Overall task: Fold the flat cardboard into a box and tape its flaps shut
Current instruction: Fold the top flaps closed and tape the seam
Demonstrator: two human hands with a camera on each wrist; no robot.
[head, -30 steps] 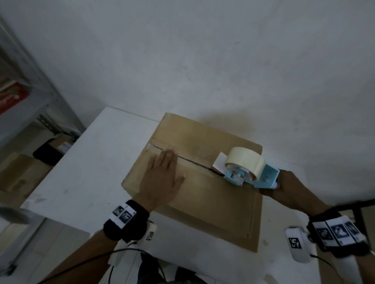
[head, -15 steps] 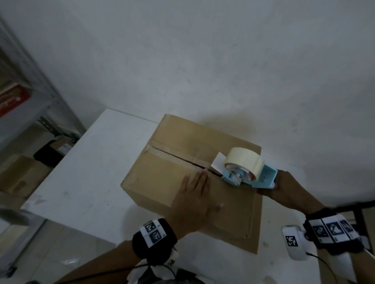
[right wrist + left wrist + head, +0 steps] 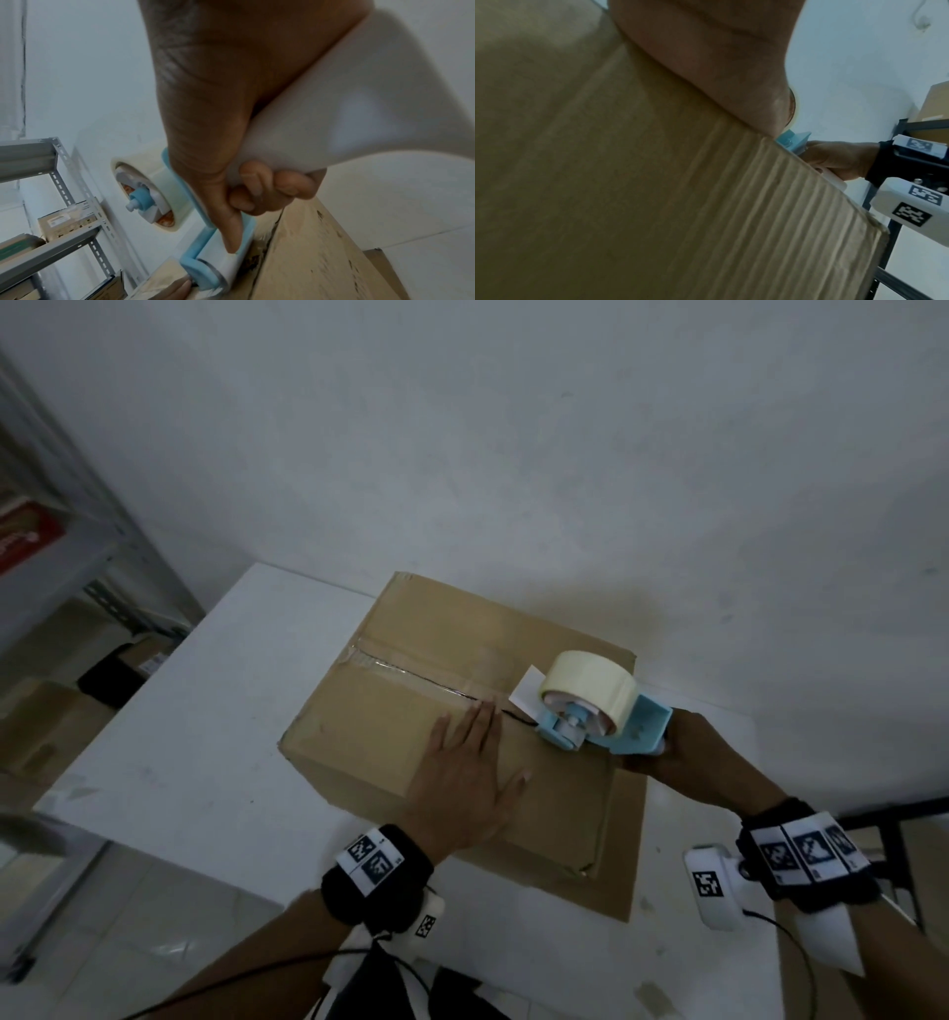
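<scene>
The box (image 3: 462, 742) sat folded on the table (image 3: 169, 752), its seam half taped. The left hand (image 3: 462, 783) pressed flat on the flap; the right hand (image 3: 683, 752) gripped the tape dispenser (image 3: 595, 711). Next, I'd guess, it needed pulling toward the near edge.

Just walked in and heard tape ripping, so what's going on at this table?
A person is taping a cardboard box shut on a white table. The right hand grips the handle of a blue tape dispenser, which sits on the box's top seam near its right end. Clear tape already covers the seam to the left of the dispenser. The left hand presses flat on the near top flap, fingers straight, just beside the dispenser. The stretch of seam under and to the right of the dispenser cannot be seen.
</scene>
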